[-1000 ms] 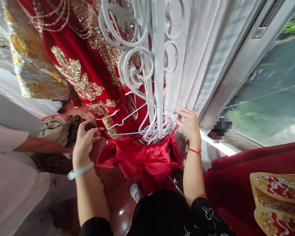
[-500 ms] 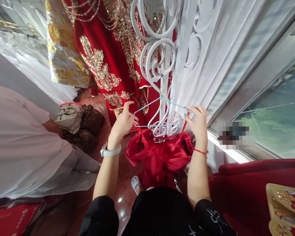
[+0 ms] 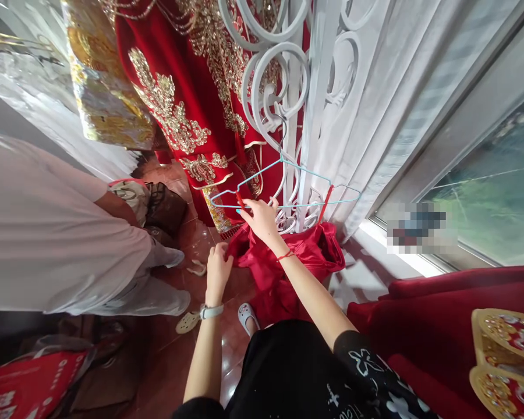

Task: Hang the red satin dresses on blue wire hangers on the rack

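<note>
A thin light-blue wire hanger (image 3: pixel 308 205) hangs by its hook from the white scrollwork rack. From it hangs a red satin dress (image 3: pixel 303 250), its straps looped over both shoulders of the hanger. My right hand (image 3: pixel 262 220) reaches across to the hanger's left side, thumb and index finger pinching the red strap (image 3: pixel 240 199) there. Lower down, my left hand (image 3: pixel 218 267) is closed at the dress's left edge, its fingertips seemingly on the fabric and partly hidden. The dress's lower part drops toward the floor by my shoe (image 3: pixel 247 317).
Red gowns with gold beading (image 3: pixel 170 110) hang behind the white scrollwork rack (image 3: pixel 279 87). A person in pale clothes (image 3: pixel 61 227) stands close on the left, with bags (image 3: pixel 166 203) beyond. White curtain (image 3: pixel 375 99) and a window frame (image 3: pixel 419 169) line the right; red cloth (image 3: pixel 419 314) lies below.
My right hand has left the hanger's right side and crossed to the left strap. My left hand has dropped from the hanger to the dress's left edge. Both straps now rest on the hanger.
</note>
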`<state>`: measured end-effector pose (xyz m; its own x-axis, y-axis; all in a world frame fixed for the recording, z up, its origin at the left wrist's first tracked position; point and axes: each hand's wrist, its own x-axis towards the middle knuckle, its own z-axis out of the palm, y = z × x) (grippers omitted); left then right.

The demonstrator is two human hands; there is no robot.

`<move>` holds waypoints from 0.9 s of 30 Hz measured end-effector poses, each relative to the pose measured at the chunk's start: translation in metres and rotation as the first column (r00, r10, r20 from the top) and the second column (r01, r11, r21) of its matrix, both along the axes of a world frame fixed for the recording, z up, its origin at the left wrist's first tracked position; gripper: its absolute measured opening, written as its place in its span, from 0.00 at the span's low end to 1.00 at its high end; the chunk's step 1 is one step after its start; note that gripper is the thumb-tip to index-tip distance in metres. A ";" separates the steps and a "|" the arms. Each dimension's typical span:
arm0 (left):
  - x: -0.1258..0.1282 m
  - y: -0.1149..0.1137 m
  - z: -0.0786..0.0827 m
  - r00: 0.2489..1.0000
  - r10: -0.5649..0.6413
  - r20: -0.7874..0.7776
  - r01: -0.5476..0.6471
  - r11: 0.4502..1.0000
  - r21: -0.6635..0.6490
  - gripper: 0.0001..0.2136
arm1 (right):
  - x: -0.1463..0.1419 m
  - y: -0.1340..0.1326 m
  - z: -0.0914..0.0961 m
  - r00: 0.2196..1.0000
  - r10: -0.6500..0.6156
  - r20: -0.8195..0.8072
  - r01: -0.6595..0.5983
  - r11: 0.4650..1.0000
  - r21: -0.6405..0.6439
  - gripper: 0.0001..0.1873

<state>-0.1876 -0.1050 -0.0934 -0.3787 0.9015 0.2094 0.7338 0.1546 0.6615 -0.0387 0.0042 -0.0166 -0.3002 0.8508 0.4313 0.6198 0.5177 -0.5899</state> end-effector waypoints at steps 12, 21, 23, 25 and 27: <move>-0.012 0.026 0.047 0.620 -0.023 0.784 -0.032 0.998 0.054 0.19 | 0.020 -0.017 -0.010 1.000 0.006 -0.019 -0.005 0.999 0.048 0.12; -0.025 0.030 0.098 0.606 -0.284 0.743 -0.091 0.903 0.419 0.40 | 0.027 -0.026 -0.009 0.999 0.025 -0.033 -0.023 0.998 0.060 0.11; -0.018 0.035 0.114 0.665 -0.345 0.663 0.001 0.887 0.461 0.44 | 0.026 -0.031 -0.007 0.999 0.027 -0.035 -0.025 0.998 0.063 0.11; -0.006 0.044 0.128 0.698 -0.385 0.603 0.111 0.891 0.440 0.44 | 0.026 -0.035 -0.006 0.999 0.034 -0.034 -0.032 0.997 0.067 0.12; 0.005 0.051 0.137 0.720 -0.420 0.553 0.227 0.895 0.384 0.43 | 0.026 -0.037 -0.005 0.999 0.041 -0.033 -0.039 0.997 0.063 0.12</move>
<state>-0.1825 -0.0536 0.0435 -0.2050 0.9343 0.2917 0.1293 -0.2695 0.9543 -0.0130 -0.0329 -0.0215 -0.3174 0.8097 0.4936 0.5778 0.5779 -0.5763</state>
